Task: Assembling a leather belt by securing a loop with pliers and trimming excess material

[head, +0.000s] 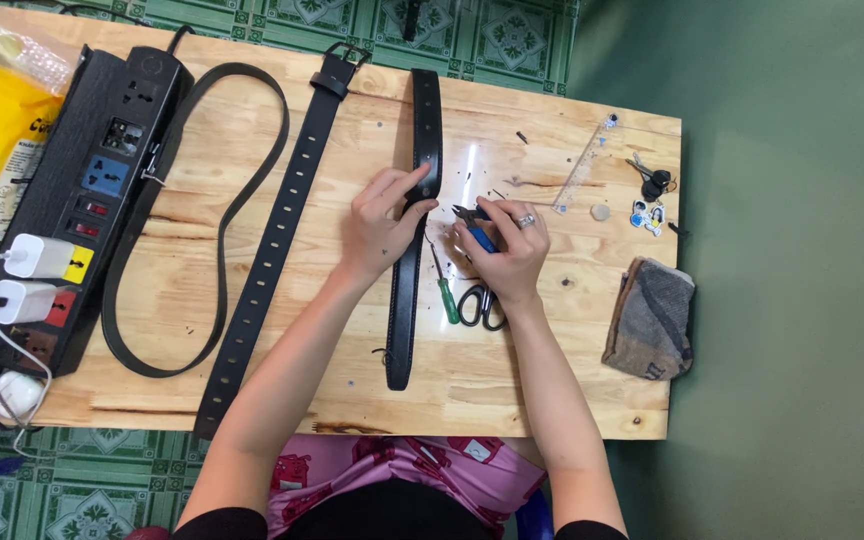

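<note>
The left hand is pressing down on a black belt strap that is lying lengthwise across the middle of the wooden counter, its fingers spread over the strap's left edge and the thumb reaching across the top, so its grip is resting flat on the leather rather than closing around it. The right hand, wearing a ring, is holding a pair of blue-handled pliers in a tight grip, with the dark nose of the tool pointing left and sitting just beside the strap's right edge, close to the left thumb. Just below the right hand, a green-handled screwdriver and a pair of black scissors are lying on the counter, near each other. To the left of the held strap, a second belt with a buckle is stretching diagonally, and a thin looped strap is curling beside a black power strip with white chargers plugged in. On the right, a clear ruler, a bunch of keys and a folded grey cloth are lying well apart from the hands.
</note>
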